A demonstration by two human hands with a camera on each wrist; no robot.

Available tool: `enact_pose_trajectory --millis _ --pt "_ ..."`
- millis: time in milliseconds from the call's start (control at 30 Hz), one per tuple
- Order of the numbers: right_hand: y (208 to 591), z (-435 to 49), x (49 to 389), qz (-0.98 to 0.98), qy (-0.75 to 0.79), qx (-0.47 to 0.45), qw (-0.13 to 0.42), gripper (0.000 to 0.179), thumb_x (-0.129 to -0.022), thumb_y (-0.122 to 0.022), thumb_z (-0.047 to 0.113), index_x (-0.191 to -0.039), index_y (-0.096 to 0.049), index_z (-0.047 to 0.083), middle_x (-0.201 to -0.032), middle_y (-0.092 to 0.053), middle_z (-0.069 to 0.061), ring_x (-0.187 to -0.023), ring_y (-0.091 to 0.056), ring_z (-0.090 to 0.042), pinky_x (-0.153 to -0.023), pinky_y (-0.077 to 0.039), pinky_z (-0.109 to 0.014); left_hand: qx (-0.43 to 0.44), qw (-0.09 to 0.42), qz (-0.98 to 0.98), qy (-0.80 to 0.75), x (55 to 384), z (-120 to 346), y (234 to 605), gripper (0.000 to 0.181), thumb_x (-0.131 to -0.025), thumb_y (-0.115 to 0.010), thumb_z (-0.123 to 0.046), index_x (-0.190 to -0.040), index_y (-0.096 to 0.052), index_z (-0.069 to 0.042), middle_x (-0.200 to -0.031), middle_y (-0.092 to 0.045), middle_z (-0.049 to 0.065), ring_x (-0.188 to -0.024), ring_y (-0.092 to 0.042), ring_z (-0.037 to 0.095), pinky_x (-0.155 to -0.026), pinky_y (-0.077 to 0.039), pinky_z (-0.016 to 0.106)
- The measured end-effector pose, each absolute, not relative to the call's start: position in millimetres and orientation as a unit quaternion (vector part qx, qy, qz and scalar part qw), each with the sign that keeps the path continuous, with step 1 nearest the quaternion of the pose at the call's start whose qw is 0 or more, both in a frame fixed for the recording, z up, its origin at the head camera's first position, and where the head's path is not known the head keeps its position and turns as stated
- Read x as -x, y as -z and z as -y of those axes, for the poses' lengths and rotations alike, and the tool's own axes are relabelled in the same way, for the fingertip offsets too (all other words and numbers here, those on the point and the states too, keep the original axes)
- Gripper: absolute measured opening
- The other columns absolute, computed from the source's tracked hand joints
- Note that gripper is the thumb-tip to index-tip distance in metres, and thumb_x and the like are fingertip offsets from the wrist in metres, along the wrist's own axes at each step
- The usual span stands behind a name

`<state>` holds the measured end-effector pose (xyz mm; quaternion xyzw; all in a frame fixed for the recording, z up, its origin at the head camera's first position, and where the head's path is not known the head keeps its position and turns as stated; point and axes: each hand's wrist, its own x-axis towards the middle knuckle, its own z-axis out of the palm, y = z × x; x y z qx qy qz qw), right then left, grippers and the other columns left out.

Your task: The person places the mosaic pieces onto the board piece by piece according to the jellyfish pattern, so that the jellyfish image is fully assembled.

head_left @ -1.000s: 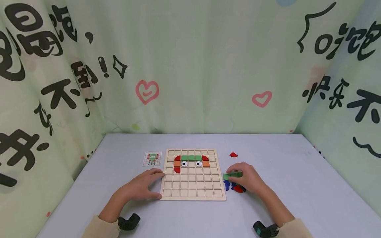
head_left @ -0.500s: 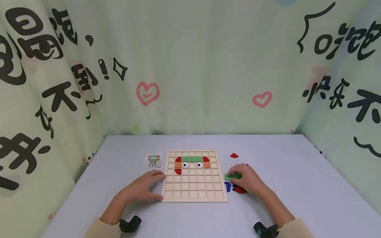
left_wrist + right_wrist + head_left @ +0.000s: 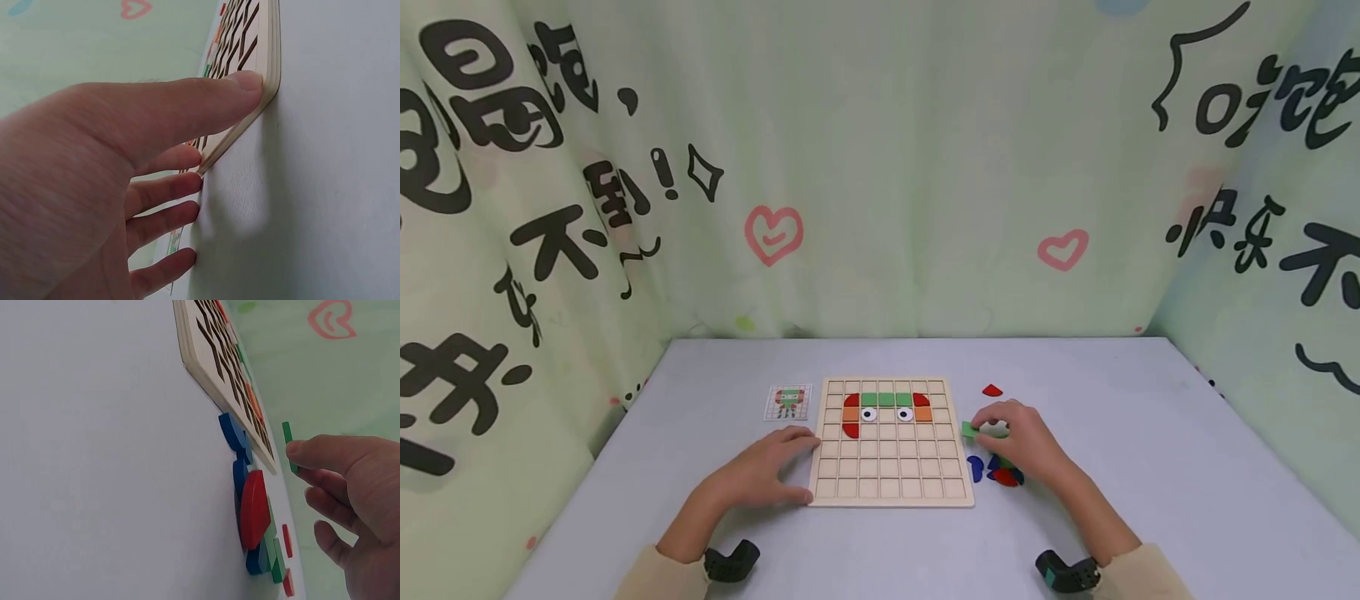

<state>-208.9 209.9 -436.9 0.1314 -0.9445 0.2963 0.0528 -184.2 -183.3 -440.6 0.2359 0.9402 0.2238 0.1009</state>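
A wooden grid board (image 3: 891,492) lies on the table, with green, red and orange tiles and two eye tiles in its upper squares. My left hand (image 3: 772,467) rests on its left edge; in the left wrist view the thumb (image 3: 212,103) presses the near corner and the fingers are spread along the side. Right of the board, my right hand (image 3: 1026,442) pinches a green tile (image 3: 287,432) between thumb and fingertips, raised above the table. Below this hand lies a small pile of blue, green and red pieces, including a red piece (image 3: 254,509) and a blue piece (image 3: 975,468).
A small picture card (image 3: 788,402) with a gridded figure lies left of the board. One red piece (image 3: 992,390) lies apart, beyond the right hand. Printed curtains (image 3: 910,167) enclose the white table (image 3: 887,550) at the back and sides.
My right hand has picked a green tile from the pile and moved slightly up and away from it, uncovering more pieces. The left hand stays at the board's edge.
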Motion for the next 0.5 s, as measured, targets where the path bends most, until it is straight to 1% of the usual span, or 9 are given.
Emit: enact_pose_trajectory --millis 167,500 --pt "438 -193 214 0.938 -0.307 -0.152 0.05 0.011 -0.083 -0.074 0.012 -0.09 -0.073 0.021 -0.099 -0.071 0.005 -0.097 -0.057 -0.016 -0.087 -0.051 -0.041 -0.225 0.11 -0.941 -0.228 183 182 439 0.073 -0.075 -0.081 -0.039 -0.138 -0.052 -0.014 -0.146 -0.045 0.01 -0.137 -0.039 0.035 -0.109 -0.037 0.056" --pt "440 -165 221 0.928 -0.338 -0.151 0.026 0.012 -0.082 -0.076 0.013 -0.09 -0.075 0.022 -0.1 -0.07 0.005 -0.097 -0.056 -0.016 -0.087 -0.051 -0.039 -0.225 0.112 -0.94 -0.23 184 178 437 0.073 -0.076 -0.081 -0.037 -0.138 -0.052 -0.014 -0.147 -0.044 0.009 -0.138 -0.038 0.034 -0.11 -0.037 0.055"
